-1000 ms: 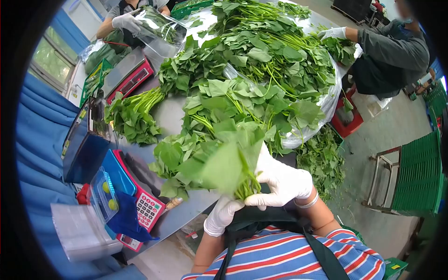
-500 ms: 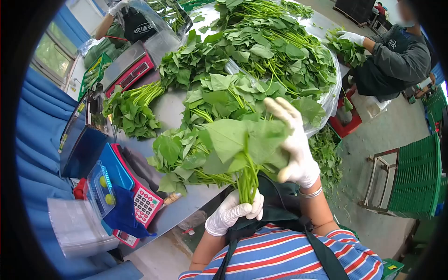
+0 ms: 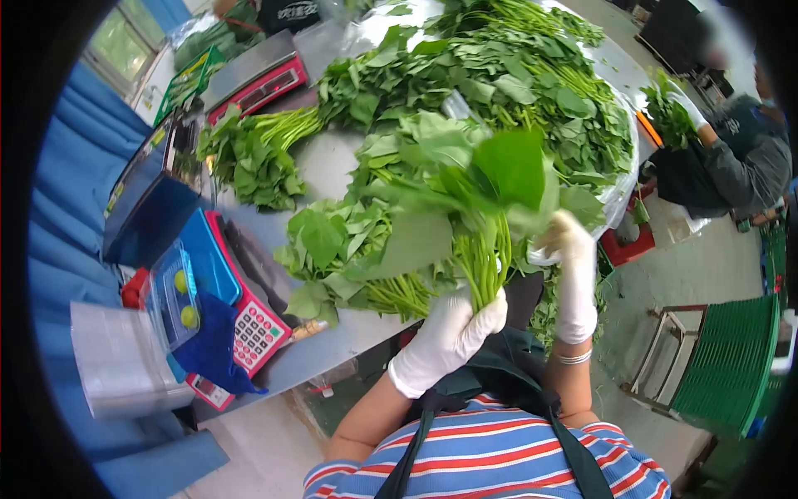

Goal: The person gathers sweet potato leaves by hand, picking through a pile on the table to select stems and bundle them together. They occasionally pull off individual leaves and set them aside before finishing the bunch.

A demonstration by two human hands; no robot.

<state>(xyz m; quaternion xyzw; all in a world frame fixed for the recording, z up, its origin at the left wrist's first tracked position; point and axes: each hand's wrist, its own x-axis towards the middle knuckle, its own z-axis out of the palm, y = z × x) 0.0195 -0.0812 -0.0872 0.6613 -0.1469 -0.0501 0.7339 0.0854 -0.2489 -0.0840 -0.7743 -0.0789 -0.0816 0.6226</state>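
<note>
My left hand [image 3: 461, 333], in a white glove, is closed around the lower stems of a bunch of sweet potato leaves [image 3: 486, 249]. The bunch stands upright in front of my chest, its broad leaves fanning out at the top and blurred by motion. Just to its right is my gloved right hand [image 3: 573, 274], raised beside the leaves. Its fingers look bent but are smeared, and I cannot see whether they touch a leaf. Behind the bunch lies a pile of the same greens [image 3: 549, 100], with a smaller heap [image 3: 332, 249] nearer to me on the metal table [image 3: 328, 166].
A separate bunch [image 3: 258, 158] lies by a red scale [image 3: 258, 87]. At left are a pink-edged scale with keypad [image 3: 259, 333], a blue cloth [image 3: 218, 358] and clear plastic sheets [image 3: 125, 358]. A co-worker [image 3: 740, 158] holds greens at right, near a green slatted crate [image 3: 723, 362].
My left hand has lifted the bunch slightly up and to the right. The right hand has swung right and down from the leaves, its fingers more bent. The view has shifted a little.
</note>
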